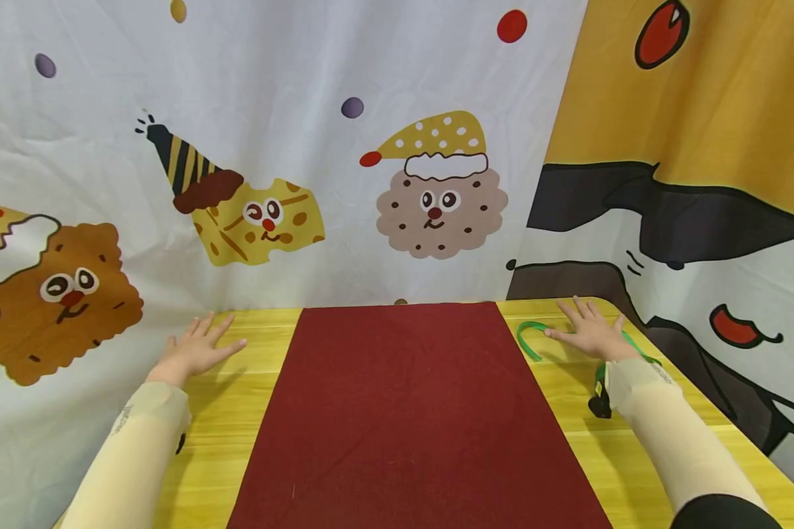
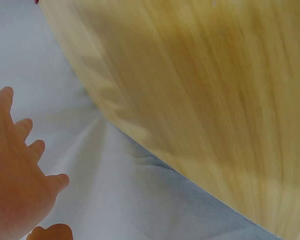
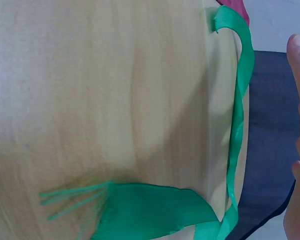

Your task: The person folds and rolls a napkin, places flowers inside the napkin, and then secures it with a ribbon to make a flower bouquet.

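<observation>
Both hands are held out over a yellow wood-grain table point(image 1: 238, 411), fingers spread and nothing in them. My left hand point(image 1: 195, 353) hovers near the table's left edge, and the left wrist view has its fingers point(image 2: 37, 150) straight and apart. Over the far right corner, my right hand point(image 1: 592, 338) is above a green ribbon point(image 1: 532, 325), hiding part of it. In the right wrist view the ribbon point(image 3: 245, 65) curves along the table edge, and its wide end has frayed threads. A small black object point(image 1: 599, 405) with a green part shows beneath the right wrist.
A dark red cloth point(image 1: 403, 411) lies flat down the middle of the table, between the hands. Behind it hangs a white curtain point(image 1: 344, 272) printed with cartoon biscuits and cheese. At the right, a yellow, black and white printed curtain point(image 1: 688, 132) comes close to the table edge.
</observation>
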### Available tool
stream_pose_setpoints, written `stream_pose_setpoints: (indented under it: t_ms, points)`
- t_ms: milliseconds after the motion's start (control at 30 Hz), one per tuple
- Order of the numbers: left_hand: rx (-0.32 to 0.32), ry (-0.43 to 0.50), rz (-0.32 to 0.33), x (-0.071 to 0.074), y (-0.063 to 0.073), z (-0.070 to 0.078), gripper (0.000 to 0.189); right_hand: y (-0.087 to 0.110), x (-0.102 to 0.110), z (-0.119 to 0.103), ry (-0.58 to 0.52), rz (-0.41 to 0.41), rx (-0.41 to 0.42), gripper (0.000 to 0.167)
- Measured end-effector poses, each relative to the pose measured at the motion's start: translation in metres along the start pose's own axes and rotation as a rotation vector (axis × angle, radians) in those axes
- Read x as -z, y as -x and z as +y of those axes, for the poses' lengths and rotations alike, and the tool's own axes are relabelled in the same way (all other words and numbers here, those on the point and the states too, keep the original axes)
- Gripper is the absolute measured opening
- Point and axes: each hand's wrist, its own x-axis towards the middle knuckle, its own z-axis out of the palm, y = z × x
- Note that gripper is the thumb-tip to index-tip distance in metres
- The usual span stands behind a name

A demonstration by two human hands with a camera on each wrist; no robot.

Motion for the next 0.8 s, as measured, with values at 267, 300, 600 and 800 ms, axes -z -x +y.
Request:
stream_pose_setpoints:
  t_ms: [267, 300, 600, 800]
  points:
    - [-0.02, 0.0, 0.007, 0.001, 0.0, 0.002, 0.086, 0.001, 0.0, -0.007, 0.007, 0.003, 0.025, 0.095]
    - [-0.03, -0.008, 0.013, 0.002, -0.001, 0.003, 0.086, 0.001, 0.003, -0.01, 0.007, 0.008, 0.034, 0.095]
    - [-0.099, -0.092, 0.045, 0.01, -0.003, 0.027, 0.083, 0.01, 0.026, -0.045, 0.038, 0.038, 0.147, 0.09]
    - [-0.183, -0.115, 0.068, 0.008, -0.002, 0.054, 0.079, 0.014, 0.032, -0.071, 0.069, 0.032, 0.223, 0.087]
